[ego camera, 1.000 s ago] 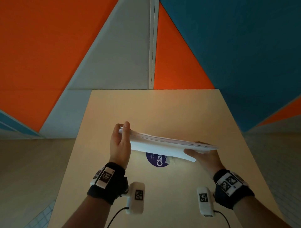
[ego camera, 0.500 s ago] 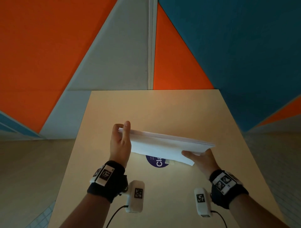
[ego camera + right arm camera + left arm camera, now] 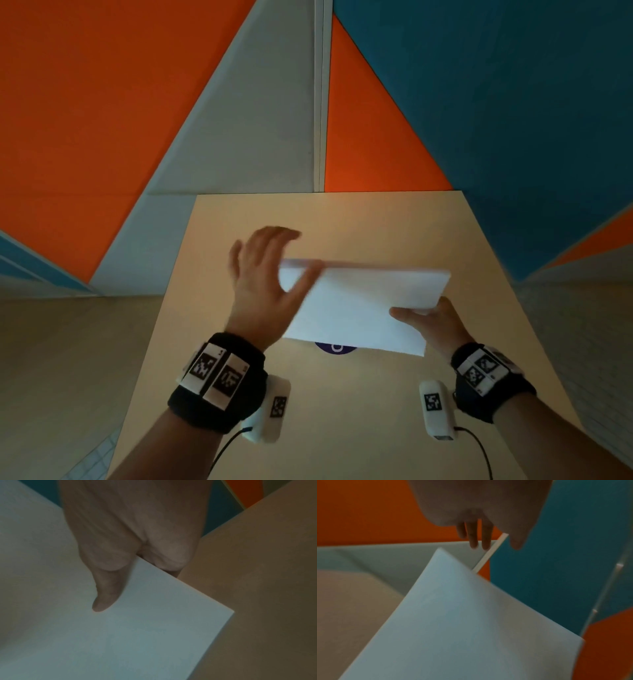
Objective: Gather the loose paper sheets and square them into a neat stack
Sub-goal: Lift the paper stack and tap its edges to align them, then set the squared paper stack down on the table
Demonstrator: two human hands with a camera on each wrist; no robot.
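Note:
A stack of white paper sheets (image 3: 363, 308) hangs tilted above the middle of the tan table (image 3: 342, 219). My right hand (image 3: 430, 320) pinches its right edge, thumb on top (image 3: 106, 599) and fingers hidden beneath the paper stack (image 3: 137, 635). My left hand (image 3: 263, 274) is at the stack's left end with its fingers spread and straight, blurred by motion; its thumb lies across the near left corner. In the left wrist view the fingers (image 3: 476, 536) point away from the paper stack (image 3: 462, 628) and do not grip it.
A purple round sticker (image 3: 335, 347) shows on the table just under the stack's near edge. Orange, teal and grey wall panels (image 3: 239, 102) stand behind the table's far edge. Pale floor lies on both sides of the table.
My left hand has let go of the stack's left end and opened, fingers spread. The stack has tipped more upright, and my right hand keeps hold of it.

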